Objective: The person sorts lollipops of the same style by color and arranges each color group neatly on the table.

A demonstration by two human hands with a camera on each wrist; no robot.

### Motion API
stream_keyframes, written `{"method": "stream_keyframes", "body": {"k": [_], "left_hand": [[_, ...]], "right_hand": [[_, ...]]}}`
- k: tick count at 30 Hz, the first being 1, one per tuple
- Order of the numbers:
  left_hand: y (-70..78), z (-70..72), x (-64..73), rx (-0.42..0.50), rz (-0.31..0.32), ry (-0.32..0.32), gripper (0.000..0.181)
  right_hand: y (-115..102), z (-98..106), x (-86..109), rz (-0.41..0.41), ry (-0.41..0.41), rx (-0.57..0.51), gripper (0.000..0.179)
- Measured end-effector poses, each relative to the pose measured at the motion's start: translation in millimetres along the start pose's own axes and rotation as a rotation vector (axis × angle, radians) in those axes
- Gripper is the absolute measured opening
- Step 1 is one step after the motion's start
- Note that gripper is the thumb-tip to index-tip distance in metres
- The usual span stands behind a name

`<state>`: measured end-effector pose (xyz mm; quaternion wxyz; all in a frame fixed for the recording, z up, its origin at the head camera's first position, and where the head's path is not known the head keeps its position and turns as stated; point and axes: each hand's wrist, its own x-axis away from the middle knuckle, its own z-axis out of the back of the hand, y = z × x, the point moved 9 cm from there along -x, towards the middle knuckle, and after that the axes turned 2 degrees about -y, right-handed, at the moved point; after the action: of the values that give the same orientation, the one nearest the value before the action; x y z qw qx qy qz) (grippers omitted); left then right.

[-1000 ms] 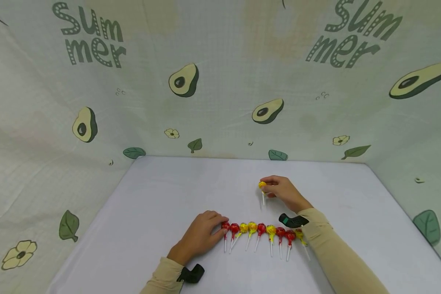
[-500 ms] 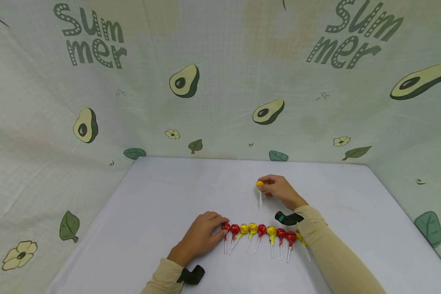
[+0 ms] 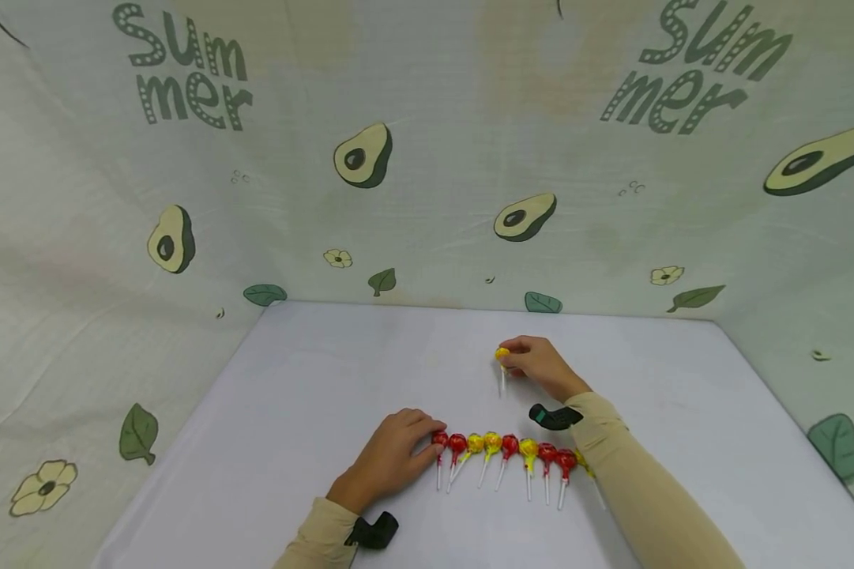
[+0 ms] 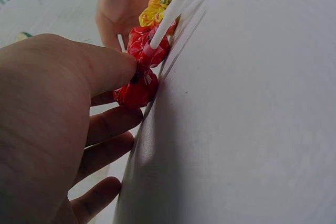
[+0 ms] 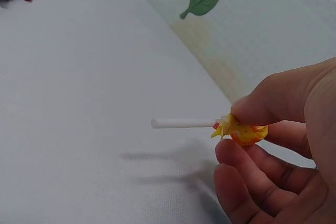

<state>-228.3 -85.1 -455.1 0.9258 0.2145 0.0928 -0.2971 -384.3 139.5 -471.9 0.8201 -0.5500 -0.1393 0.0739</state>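
Above the far middle of the white table, my right hand (image 3: 543, 367) pinches a yellow lollipop (image 5: 253, 134) by its wrapped head between thumb and fingers, its white stick free. My left hand (image 3: 389, 457) holds the red lollipop (image 4: 137, 93) at the left end of a row, thumb on one side and fingertips on the other. Rightward in that row lie red and yellow lollipops, such as a second red lollipop (image 3: 457, 443) and a yellow lollipop (image 3: 528, 449), sticks toward me. My right sleeve partly hides the last yellow lollipop (image 3: 581, 458).
A white table (image 3: 370, 356) spreads beneath both hands. Behind and beside it hangs a pale cloth (image 3: 427, 158) printed with avocados, leaves and lettering. A black band (image 3: 554, 416) sits on the right wrist, another black band (image 3: 373, 531) on the left.
My right hand has shifted slightly left with the yellow lollipop in its fingers. The left hand keeps its place at the row's left end. The head view has shifted a little.
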Motion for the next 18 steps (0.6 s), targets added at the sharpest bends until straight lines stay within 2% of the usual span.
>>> {"method": "stream_keyframes", "body": {"k": [18], "left_hand": [[0.0,-1.2,-1.6,-0.005,0.013,-0.019,0.031]], "right_hand": [[4,-3,-12.1,-0.045,0.02,0.007,0.036]]}}
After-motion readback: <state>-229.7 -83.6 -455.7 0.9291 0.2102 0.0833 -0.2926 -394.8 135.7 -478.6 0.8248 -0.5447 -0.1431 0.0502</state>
